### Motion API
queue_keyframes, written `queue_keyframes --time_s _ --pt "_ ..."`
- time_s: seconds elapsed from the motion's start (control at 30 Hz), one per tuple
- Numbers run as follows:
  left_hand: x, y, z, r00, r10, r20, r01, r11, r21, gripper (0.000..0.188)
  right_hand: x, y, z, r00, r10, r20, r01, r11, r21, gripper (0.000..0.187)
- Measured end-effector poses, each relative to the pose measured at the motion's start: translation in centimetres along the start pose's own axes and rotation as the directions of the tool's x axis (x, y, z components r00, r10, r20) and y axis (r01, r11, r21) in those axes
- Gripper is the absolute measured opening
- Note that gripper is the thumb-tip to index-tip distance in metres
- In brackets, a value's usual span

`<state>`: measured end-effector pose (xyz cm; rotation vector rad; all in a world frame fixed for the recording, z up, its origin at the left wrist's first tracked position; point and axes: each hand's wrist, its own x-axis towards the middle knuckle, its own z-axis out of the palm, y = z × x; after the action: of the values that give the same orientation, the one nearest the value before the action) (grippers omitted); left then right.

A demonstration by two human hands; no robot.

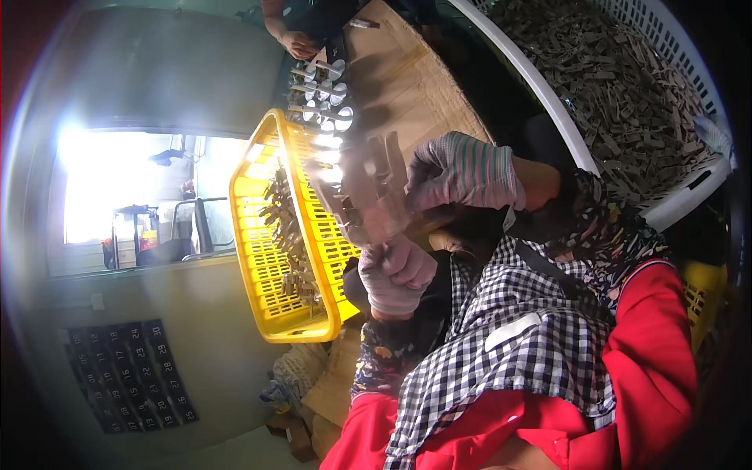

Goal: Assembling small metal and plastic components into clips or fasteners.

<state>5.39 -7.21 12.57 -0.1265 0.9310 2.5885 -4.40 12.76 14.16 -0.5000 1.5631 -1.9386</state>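
Observation:
Both my hands wear light knit gloves, the right one striped. My left hand (398,276) is closed round the lower end of a brownish-grey flat piece with upright strips (368,188), blurred and glary, so its exact kind cannot be made out. At its right edge, my right hand (466,172) has its fingers bent and pressed together on it. The piece is held up in front of me, just right of a yellow plastic basket (254,258). Inside that basket lie many small metal parts (286,235).
A large white basket (540,86) heaped with flat metal parts (611,86) stands at the upper right. Beyond my hands, a cardboard-covered surface (407,74) bears several metal pieces with round white ends (325,98). Another person's hand (298,43) rests near them.

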Motion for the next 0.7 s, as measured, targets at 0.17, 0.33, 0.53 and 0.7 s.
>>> queue_keyframes --time_s 0.17,0.33,0.53,0.7 --pt "0.2 -0.9 1.1 0.987 -0.025 0.157 0.073 0.949 -0.306 0.029 -0.1 0.3 0.3 0.985 -0.163 0.05 0.155 0.978 0.136 0.034" --pt "-0.8 -0.3 2.2 0.983 -0.001 0.182 -0.004 1.0 0.03 0.034 1.8 3.3 -0.7 0.977 -0.201 -0.073 0.191 0.974 -0.125 0.04" --pt "3.5 -0.5 -4.1 0.473 0.799 0.372 -0.214 -0.306 0.928 0.029 -1.3 2.3 5.6 0.915 -0.323 -0.24 0.384 0.882 0.275 0.039" --pt "3.0 -2.5 0.1 0.777 0.63 -0.002 -0.415 0.515 0.75 0.032 -0.9 -0.2 6.1 0.968 -0.192 -0.164 0.246 0.864 0.44 0.047"
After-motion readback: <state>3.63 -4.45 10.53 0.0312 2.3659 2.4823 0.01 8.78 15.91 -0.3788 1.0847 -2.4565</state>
